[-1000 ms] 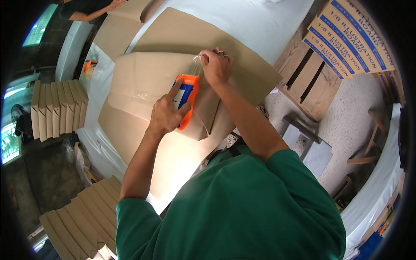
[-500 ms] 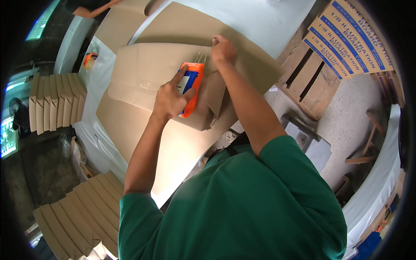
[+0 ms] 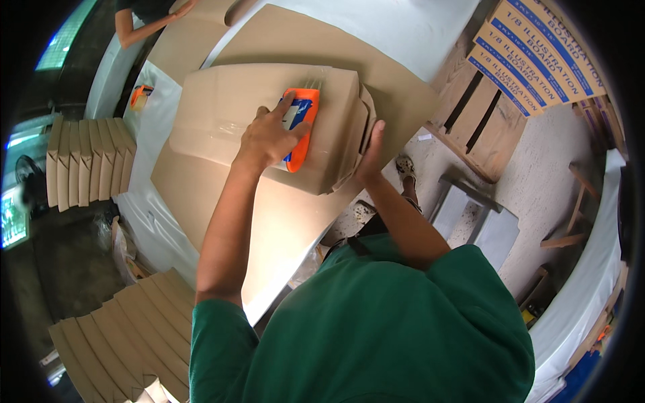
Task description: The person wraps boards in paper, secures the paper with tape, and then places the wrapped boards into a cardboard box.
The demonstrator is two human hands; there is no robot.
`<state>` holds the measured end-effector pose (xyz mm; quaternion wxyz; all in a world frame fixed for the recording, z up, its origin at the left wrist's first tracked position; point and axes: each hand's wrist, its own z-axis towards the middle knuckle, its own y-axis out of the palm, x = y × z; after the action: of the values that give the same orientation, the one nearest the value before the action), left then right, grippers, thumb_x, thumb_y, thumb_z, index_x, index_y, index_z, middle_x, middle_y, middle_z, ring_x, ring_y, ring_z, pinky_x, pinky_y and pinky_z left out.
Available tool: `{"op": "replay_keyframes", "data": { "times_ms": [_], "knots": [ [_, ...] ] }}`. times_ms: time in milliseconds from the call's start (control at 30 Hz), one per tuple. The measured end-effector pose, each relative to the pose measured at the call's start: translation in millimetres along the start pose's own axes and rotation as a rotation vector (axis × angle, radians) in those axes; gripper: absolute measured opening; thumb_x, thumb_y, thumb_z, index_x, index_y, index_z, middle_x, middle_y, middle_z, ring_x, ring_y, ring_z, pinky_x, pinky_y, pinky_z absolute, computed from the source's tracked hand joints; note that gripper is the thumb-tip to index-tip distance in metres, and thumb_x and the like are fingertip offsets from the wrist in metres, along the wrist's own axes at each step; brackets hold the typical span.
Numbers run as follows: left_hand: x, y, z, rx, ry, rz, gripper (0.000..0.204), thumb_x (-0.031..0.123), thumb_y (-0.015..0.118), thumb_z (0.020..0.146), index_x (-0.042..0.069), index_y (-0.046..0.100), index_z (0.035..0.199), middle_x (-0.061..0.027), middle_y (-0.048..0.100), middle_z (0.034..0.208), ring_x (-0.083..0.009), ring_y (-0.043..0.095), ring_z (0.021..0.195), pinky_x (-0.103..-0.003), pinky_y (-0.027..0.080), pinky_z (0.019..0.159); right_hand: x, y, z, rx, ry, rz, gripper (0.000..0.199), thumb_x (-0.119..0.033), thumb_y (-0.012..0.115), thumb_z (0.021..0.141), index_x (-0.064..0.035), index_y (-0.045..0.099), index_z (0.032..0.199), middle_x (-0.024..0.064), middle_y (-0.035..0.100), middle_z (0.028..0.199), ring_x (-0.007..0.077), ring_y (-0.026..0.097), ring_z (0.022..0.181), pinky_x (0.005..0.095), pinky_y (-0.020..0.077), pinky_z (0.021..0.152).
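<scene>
While the left hand (image 3: 267, 139) tightly clasps the dispenser (image 3: 308, 113) atop the parcel (image 3: 225, 101) on the table (image 3: 413, 40), the right hand (image 3: 371, 160) braces its right end, finger spread hidden; steady pressure should smooth the tape (image 3: 314, 85).

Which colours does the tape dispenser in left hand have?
The tape dispenser is orange and blue; head view.

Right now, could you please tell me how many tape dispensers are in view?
2: an orange-and-blue tape dispenser in the left hand, on the brown paper package, and a smaller-looking orange one near the left edge of the white-covered table. Others may be hidden.
</scene>
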<state>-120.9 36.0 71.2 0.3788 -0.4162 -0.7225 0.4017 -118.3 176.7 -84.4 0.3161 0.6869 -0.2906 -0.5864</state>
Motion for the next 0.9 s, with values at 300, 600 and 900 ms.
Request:
{"op": "replay_keyframes", "data": {
  "times_ms": [300,600,900],
  "knots": [
    [32,57,21,0.347,0.395,0.433,0.063,0.037,0.063,0.075,0.006,0.042,0.126,-0.0165,0.039,0.127,-0.0355,0.033,0.123,-0.047,0.034,0.096,-67,-33,4,-0.039,0.435,-0.996,0.037,-0.031,0.048,0.089,0.003,0.06,0.096,0.0051,0.061,0.082,0.0117,0.054,0.078,0.026,0.0416,0.073],
    [71,113,41,0.287,0.093,0.903,0.037,0.025,0.049,0.082,-0.001,0.062,0.105,-0.0225,0.026,0.14,-0.0401,0.015,0.133,-0.059,-0.001,0.103,-62,-33,-2,-0.218,0.059,-0.684,0.034,-0.026,0.048,0.091,0.005,0.062,0.094,0.0166,0.034,0.131,0.0211,0.032,0.12,0.0285,0.0277,0.098],
    [50,102,49,0.265,0.292,0.818,0.041,0.014,0.052,0.078,-0.006,0.053,0.114,-0.0207,0.028,0.137,-0.0347,0.022,0.131,-0.051,0.008,0.108,-42,-15,11,-0.307,0.233,-0.585,0.033,-0.026,0.048,0.09,0.0028,0.06,0.08,0.0029,0.058,0.072,0.0085,0.05,0.068,0.0247,0.0411,0.064]
  ]
}}
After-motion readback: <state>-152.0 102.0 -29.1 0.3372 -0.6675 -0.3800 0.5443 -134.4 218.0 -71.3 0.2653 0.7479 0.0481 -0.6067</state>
